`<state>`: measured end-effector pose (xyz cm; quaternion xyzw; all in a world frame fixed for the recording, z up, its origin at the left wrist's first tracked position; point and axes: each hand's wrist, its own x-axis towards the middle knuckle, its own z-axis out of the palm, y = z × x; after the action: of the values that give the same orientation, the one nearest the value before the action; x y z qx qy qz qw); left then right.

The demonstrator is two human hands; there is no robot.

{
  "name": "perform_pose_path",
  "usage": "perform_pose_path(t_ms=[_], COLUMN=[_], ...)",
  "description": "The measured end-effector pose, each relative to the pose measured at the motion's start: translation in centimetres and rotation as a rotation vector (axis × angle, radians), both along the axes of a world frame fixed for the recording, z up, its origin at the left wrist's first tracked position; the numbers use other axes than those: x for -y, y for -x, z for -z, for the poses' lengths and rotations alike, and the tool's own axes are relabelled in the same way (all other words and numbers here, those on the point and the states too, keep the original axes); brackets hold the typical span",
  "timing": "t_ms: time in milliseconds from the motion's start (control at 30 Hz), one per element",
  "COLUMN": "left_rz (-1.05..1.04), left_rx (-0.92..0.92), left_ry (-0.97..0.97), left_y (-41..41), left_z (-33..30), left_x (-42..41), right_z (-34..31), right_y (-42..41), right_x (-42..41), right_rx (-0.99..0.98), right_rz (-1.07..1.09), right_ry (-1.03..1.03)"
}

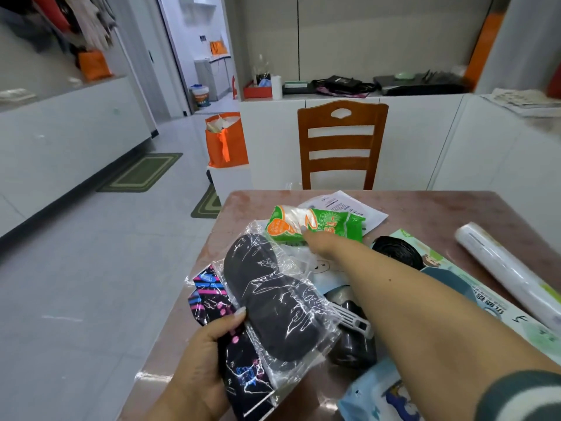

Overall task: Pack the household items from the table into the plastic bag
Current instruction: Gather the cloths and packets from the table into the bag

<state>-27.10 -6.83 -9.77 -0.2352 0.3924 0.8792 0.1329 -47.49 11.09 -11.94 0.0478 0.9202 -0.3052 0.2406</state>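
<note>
My left hand (200, 354) grips two slippery sleeved packs (273, 302) above the table (425, 208). My right hand (318, 243) reaches fingers onto the green packet (315, 227); its grasp is hidden. The packs could slide out as I stretch.

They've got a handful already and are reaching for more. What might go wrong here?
The left hand already pinches two slick packets, the black insoles and a patterned pack; they could slide out. The right hand, reaching for the green packet, crosses low over a black roll and might nudge it. The cling film roll lies near the table's right edge and could roll off.
</note>
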Motion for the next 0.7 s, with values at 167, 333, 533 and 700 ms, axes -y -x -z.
perform_pose_path(t_ms=[167, 333, 533, 700], left_rz=[0.001, -0.014, -0.016, 0.024], left_rx=[-0.003, -0.01, -0.026, -0.089], left_ry=[0.003, 0.001, 0.037, -0.042], left_y=[0.1, -0.1, -1.4, -3.7], left_z=[-0.4, -1.2, -3.1, -6.0], left_x=[-0.6, -1.2, -1.9, -2.5], right_z=[-5.1, -12.9, -18.7, -14.4], right_y=[-0.7, -5.3, -12.6, -17.8], right_x=[-1.1, -3.4, -4.5, -2.0], right_rx=[-0.4, -0.685, -0.21, -0.093], right_rz=[0.067, 0.371, 0.432, 0.419], right_ry=[0.028, 0.567, 1.044, 0.684])
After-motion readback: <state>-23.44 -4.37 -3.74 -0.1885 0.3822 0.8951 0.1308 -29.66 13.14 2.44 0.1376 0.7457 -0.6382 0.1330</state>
